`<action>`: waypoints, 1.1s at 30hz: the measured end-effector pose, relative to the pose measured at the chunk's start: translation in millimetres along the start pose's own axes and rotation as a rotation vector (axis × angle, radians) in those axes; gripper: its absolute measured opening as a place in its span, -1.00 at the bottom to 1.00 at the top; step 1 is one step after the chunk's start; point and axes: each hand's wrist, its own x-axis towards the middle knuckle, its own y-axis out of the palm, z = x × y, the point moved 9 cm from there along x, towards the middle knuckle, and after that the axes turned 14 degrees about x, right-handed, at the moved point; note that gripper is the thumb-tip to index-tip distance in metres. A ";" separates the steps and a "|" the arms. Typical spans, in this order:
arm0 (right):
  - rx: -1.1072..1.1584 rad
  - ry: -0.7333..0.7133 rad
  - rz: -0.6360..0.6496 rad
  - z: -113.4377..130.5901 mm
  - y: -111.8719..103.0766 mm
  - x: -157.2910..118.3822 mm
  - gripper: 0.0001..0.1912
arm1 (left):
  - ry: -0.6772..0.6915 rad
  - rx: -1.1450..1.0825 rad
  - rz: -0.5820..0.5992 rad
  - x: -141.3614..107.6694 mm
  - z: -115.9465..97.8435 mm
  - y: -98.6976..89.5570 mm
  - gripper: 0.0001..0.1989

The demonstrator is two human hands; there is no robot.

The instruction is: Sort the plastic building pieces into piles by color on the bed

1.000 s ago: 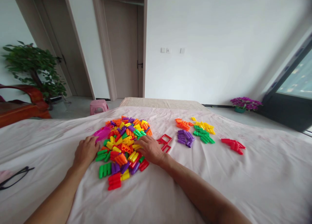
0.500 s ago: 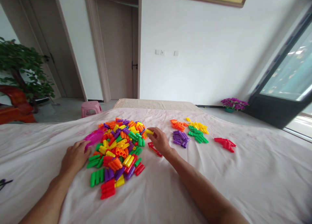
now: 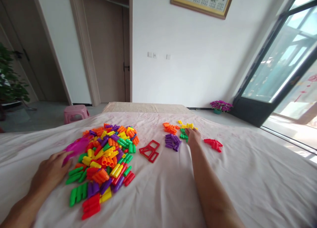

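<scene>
A large mixed pile of colored plastic pieces (image 3: 106, 152) lies on the cloth left of centre. My left hand (image 3: 53, 167) holds a magenta plastic piece (image 3: 76, 147) at the pile's left edge. Over on the right, my right hand (image 3: 193, 135) is at the yellow pieces (image 3: 188, 125) and green pieces (image 3: 183, 134); its fingertips are hidden, and whether it holds anything does not show. Near it are small groups of orange pieces (image 3: 170, 128), purple pieces (image 3: 172, 142) and red pieces (image 3: 213, 144). Red frame-shaped pieces (image 3: 150, 151) lie between the pile and these groups.
A pale cloth (image 3: 173, 195) covers the wide surface under everything. Behind its left edge stands a pink stool (image 3: 76, 113). A pot of purple flowers (image 3: 220, 105) is on the floor at the back right.
My right hand has moved right, from beside the big pile with a yellow piece to the yellow and green groups. My left hand keeps the magenta piece. The whole view has shifted.
</scene>
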 end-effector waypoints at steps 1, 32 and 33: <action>0.034 0.001 -0.022 0.8 -5.7 4.9 -0.70 | 0.006 0.002 -0.002 0.5 -0.1 1.0 -0.54; -0.626 -0.490 1.493 -49.0 150.3 -318.6 -0.73 | 0.000 -0.069 -0.032 -5.9 -9.8 -21.3 -0.48; -0.654 -0.529 1.518 -51.0 149.4 -325.3 -0.73 | 0.003 -0.066 -0.037 -6.0 -10.1 -21.2 -0.47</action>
